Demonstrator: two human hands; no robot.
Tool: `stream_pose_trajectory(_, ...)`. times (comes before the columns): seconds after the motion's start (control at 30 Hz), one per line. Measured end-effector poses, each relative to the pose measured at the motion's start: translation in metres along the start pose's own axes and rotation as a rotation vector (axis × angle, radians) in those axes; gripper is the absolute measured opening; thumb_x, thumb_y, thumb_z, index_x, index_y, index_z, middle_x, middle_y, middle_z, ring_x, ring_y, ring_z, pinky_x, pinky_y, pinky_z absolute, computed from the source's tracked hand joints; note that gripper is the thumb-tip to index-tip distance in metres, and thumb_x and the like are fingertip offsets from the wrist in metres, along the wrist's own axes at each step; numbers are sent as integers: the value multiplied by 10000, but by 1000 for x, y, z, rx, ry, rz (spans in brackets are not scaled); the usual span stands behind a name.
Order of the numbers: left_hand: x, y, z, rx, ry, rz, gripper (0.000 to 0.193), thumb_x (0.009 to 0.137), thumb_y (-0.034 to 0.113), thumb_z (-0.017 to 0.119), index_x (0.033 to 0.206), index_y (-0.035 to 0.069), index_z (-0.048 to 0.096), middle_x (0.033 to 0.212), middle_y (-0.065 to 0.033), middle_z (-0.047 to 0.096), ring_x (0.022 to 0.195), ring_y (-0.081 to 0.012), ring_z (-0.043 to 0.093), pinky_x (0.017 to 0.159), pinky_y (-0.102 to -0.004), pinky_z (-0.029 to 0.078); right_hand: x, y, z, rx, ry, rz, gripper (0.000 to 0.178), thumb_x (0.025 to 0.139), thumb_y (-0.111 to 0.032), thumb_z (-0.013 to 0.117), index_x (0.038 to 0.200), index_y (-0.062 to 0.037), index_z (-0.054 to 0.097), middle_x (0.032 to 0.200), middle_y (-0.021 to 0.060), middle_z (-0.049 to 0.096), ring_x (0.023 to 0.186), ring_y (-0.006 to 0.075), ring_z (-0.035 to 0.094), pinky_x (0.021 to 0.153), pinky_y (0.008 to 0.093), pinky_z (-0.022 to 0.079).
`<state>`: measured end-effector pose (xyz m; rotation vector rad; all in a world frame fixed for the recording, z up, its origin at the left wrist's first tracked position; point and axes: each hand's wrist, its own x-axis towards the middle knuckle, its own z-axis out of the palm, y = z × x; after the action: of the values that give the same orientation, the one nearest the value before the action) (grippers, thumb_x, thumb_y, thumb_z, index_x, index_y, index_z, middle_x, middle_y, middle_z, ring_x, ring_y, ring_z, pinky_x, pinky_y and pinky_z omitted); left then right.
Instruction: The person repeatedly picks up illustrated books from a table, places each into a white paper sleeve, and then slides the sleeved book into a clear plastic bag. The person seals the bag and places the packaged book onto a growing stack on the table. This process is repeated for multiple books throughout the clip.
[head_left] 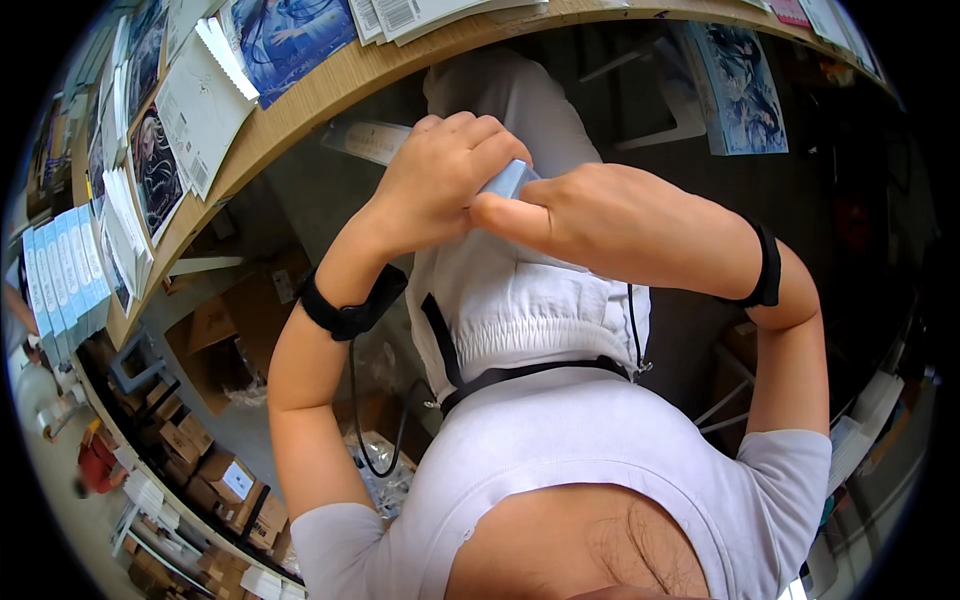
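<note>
Above my lap, both hands are closed on a light-blue box (510,179), mostly hidden by my fingers. My left hand (450,175) wraps over its left part. My right hand (580,212) pinches its right end, thumb pointing toward the left hand. A pale, see-through flap or strip (368,139) sticks out beyond the left hand; I cannot tell whether it belongs to the box. Black bands circle both forearms.
A curved-looking wooden table edge (300,95) runs ahead and left, carrying illustrated packets (290,40), white packets (203,110) and a row of light-blue boxes (65,275). An illustrated blue box (738,88) stands beyond my right arm. Cardboard boxes (215,325) lie below left.
</note>
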<state>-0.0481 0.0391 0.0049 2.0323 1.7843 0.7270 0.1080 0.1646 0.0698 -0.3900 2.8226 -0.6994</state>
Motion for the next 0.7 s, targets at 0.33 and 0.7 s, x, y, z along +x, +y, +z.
stream_pose_trajectory(0.33, 1, -1, 0, 3, 16, 12, 363, 630, 173, 736, 956, 136, 581, 906, -24, 566, 879, -235, 545, 729, -372, 397, 1, 4, 1, 71, 28, 9, 308, 777, 7, 555, 1030, -73, 399, 580, 111, 503, 512, 301, 563, 421, 378, 423)
stream_pose_trajectory(0.7, -2, 1, 0, -21, 11, 6, 492, 541, 220, 818, 964, 153, 576, 907, -5, 558, 871, -228, 538, 730, -364, 386, -6, 9, 6, 188, 87, 8, 276, 793, 4, 539, 1012, -64, 385, 605, 143, 533, 530, 334, 580, 450, 418, 436)
